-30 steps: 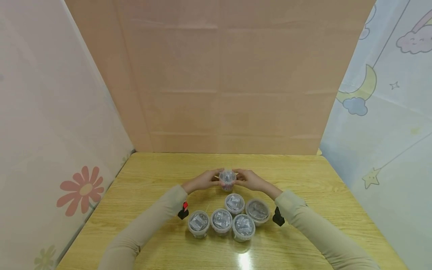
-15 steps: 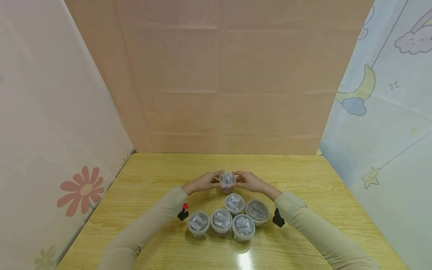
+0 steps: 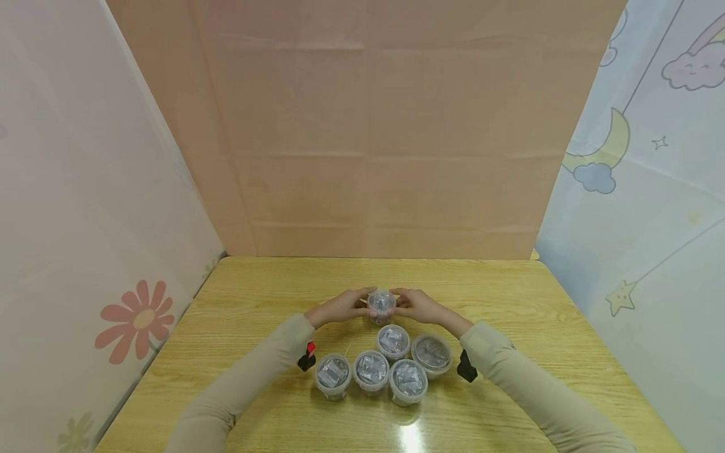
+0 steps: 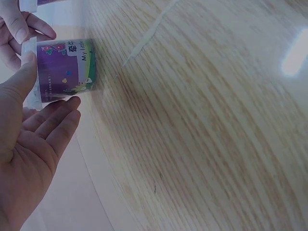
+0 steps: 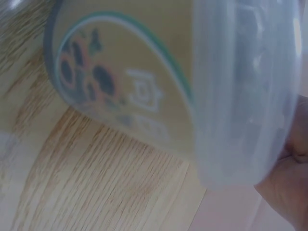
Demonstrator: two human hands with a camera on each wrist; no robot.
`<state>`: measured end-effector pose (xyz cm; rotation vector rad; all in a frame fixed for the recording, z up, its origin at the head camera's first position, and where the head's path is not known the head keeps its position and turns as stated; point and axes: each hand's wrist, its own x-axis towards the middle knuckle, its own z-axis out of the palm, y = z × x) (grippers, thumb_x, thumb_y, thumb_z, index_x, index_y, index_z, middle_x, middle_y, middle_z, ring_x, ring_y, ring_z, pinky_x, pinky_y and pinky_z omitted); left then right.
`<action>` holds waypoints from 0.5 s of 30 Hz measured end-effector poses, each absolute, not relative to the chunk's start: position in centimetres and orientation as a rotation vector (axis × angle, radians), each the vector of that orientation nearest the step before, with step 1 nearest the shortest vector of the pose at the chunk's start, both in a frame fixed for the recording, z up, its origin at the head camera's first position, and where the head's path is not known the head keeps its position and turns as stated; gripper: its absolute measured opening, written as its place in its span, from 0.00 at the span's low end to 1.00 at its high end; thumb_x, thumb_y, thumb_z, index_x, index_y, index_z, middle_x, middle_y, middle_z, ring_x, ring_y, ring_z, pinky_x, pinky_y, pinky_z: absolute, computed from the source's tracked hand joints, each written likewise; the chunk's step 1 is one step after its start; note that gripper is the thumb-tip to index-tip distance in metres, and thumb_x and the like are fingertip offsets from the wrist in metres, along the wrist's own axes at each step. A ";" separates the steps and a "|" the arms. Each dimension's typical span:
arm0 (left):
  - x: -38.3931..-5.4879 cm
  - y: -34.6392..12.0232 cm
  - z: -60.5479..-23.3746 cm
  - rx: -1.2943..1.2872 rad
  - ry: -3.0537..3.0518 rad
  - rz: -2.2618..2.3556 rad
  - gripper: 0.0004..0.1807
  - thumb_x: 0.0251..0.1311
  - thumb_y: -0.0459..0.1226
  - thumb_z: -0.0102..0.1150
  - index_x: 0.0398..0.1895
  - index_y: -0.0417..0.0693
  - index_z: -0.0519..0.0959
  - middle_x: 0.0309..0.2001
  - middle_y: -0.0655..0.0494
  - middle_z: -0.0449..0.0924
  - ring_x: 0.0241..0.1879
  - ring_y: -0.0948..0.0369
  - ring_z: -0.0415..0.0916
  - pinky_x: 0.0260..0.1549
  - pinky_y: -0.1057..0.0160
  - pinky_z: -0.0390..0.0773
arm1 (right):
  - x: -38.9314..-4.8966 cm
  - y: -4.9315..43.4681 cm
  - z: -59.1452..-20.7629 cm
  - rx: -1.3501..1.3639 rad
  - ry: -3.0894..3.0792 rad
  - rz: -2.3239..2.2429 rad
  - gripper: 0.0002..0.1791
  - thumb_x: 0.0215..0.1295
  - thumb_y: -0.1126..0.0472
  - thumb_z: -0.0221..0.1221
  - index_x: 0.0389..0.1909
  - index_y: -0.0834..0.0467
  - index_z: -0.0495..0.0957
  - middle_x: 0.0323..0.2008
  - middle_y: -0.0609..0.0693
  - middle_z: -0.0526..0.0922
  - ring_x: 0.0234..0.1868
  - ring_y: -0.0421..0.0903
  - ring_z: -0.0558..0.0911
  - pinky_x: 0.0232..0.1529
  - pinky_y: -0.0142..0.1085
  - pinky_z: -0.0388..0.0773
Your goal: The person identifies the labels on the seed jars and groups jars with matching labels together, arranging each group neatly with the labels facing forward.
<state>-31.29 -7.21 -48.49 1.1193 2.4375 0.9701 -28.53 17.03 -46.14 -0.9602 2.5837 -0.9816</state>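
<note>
At the far middle of the group, my left hand (image 3: 347,304) and right hand (image 3: 418,304) hold a small lidded plastic tub (image 3: 382,301) from both sides. It stands upright. In the left wrist view this tub (image 4: 65,67) has a purple label with flowers and a pale lid; the left thumb lies on the lid's rim, with the left fingers along its side. Fingers of the right hand (image 4: 24,31) show at its other side. In the right wrist view, a bigger tub with a tan sunflower label (image 5: 110,82) fills most of the picture, and the right hand is mostly hidden behind it.
Closer to me stand several more lidded tubs: one just in front (image 3: 393,340), a wider one (image 3: 432,353) by the right wrist, and a row with left (image 3: 333,374), middle (image 3: 371,371) and right (image 3: 408,380) tubs. All are on a wood-grain table (image 3: 255,283) with a pinkish panel behind.
Both hands have shifted slightly down in the head view, bringing the held tub a little closer to the one in front of it. The other tubs have stayed put.
</note>
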 end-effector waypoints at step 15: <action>-31.1 -7.1 -48.3 0.996 2.436 0.979 0.40 0.62 0.47 0.54 0.72 0.42 0.50 0.65 0.46 0.64 0.58 0.53 0.71 0.52 0.60 0.75 | -28.6 17.2 -46.4 -0.940 2.592 -0.980 0.35 0.66 0.53 0.55 0.66 0.70 0.57 0.46 0.62 0.81 0.47 0.56 0.81 0.46 0.44 0.79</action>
